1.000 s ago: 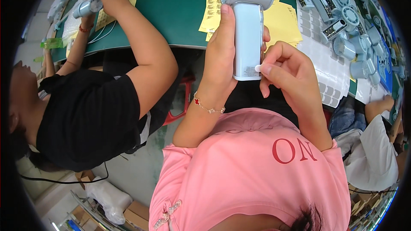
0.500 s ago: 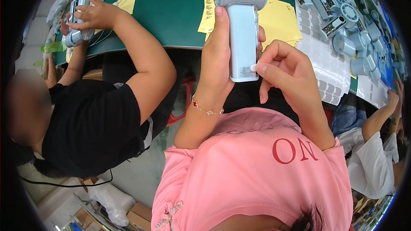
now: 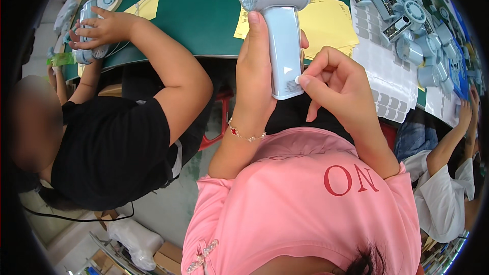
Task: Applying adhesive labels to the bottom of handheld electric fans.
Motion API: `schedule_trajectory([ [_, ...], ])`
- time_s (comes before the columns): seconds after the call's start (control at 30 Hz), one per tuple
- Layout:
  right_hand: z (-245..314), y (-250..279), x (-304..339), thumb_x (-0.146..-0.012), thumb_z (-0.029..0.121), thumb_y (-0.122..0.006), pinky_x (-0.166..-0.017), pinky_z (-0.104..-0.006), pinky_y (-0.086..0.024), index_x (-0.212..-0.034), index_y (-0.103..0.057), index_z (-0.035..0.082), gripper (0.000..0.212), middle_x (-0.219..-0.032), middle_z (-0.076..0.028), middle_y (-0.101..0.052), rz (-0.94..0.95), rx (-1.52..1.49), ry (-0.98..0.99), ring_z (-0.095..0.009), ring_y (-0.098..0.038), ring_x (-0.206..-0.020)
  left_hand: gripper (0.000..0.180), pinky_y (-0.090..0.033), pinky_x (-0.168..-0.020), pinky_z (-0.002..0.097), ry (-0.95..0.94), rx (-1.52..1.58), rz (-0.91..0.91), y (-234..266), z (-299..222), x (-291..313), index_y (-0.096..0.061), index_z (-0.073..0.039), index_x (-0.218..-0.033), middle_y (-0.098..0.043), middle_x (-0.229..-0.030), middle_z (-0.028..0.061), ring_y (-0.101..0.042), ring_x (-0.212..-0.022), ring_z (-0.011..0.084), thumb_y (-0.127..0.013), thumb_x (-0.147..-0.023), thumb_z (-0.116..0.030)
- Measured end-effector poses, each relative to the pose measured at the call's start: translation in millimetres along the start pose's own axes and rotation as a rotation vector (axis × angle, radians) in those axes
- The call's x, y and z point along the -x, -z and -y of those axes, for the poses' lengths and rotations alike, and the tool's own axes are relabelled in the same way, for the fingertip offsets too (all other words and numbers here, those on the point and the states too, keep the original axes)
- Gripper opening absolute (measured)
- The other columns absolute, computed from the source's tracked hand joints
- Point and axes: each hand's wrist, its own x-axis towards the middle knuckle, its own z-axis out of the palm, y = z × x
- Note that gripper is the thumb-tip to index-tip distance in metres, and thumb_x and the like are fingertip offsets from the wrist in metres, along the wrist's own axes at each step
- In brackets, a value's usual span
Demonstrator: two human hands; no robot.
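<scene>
One light-blue, glossy plastic handheld fan [image 3: 285, 46]: top centre of the frame, held up across the near edge of the desk, round head uppermost, its grille side facing left.
Shell: closed on the side that shows, with a small printed patch [image 3: 291, 90] at the handle's lower end; the body looks largely assembled.
Small rounded white piece [image 3: 298, 79]: at the handle's lower right edge, not let go; whether it is fixed there or only touching cannot be told, so this step seems unfinished.
Left hand [image 3: 254, 69]: grip closed around the handle, thumb along its left side.
Right hand [image 3: 338, 79]: grip closed, thumb and forefinger pinching the white piece.
Yellow paper sheets [image 3: 328, 25]: behind the fan, upper centre, on the green desk [image 3: 204, 10].
White sheet with grey rounded patches [image 3: 389, 104]: right of the right hand, upper right.
Pile of light-blue plastic fans [image 3: 415, 12]: upper right corner; several show bare circuit boards, so these appear further from finished.
Co-worker in black [image 3: 107, 142]: left of the frame, hands on light-blue fan parts.
</scene>
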Motion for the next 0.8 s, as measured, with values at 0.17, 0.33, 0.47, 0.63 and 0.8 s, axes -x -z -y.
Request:
schedule_trajectory([
  [0.17,-12,-1,3,-0.078,0.004,-0.062,-0.04,-0.0192,-0.043,-0.08,-0.051,-0.001,0.012,-0.065,-0.002,-0.051,-0.074,0.106,0.097,-0.007,-0.051,-0.052,0.056,-0.043,-0.051,0.0215,-0.112,-0.105,-0.127,-4,1,5,-0.049,-0.002,-0.103,-0.057,-0.075,0.0072,-0.051,-0.057,0.0088,-0.021,-0.094,-0.05],
  [0.33,4,27,3,-0.082,0.006,-0.058,-0.045,-0.021,-0.045,-0.094,-0.05,-0.002,0.017,-0.079,-0.009,-0.055,-0.343,-0.034,0.365,-0.013,-0.055,-0.052,0.064,-0.042,-0.051,0.0227,-0.179,-0.036,-0.03,8,-10,13,-0.046,0.002,-0.109,-0.054,-0.074,0.0088,-0.051,-0.061,0.0123,-0.019,-0.092,-0.054],
  [0.47,-9,-2,2,-0.066,0.015,-0.077,-0.079,-0.0292,-0.046,-0.139,-0.015,0.005,0.097,-0.123,-0.018,-0.041,-0.175,0.152,0.43,-0.02,-0.052,-0.1,0.061,-0.043,-0.052,0.0229,-0.152,-0.1,-0.067,11,-11,14,-0.046,0.0,-0.109,-0.055,-0.076,0.0086,-0.051,-0.061,0.0121,-0.019,-0.093,-0.052],
  [0.63,-21,14,-24,-0.076,0.012,-0.065,-0.075,-0.0303,-0.048,-0.139,-0.016,0.004,0.08,-0.117,-0.02,-0.051,-0.181,0.008,0.268,-0.022,-0.056,-0.099,0.056,-0.044,-0.055,0.0205,-0.136,-0.121,-0.09,11,-2,-2,-0.05,-0.002,-0.105,-0.059,-0.075,0.0072,-0.054,-0.061,0.0093,-0.024,-0.094,-0.05],
  [0.8,8,90,-79,-0.079,0.011,-0.06,-0.075,-0.0292,-0.048,-0.135,-0.026,0.002,0.065,-0.096,-0.013,-0.063,-0.202,0.56,0.328,-0.017,-0.061,-0.088,0.045,-0.045,-0.063,0.0337,-0.57,-1.308,-0.642,66,-18,-72,-0.052,-0.001,-0.101,-0.06,-0.079,0.0127,-0.058,-0.069,0.0242,-0.043,-0.09,-0.044],
])
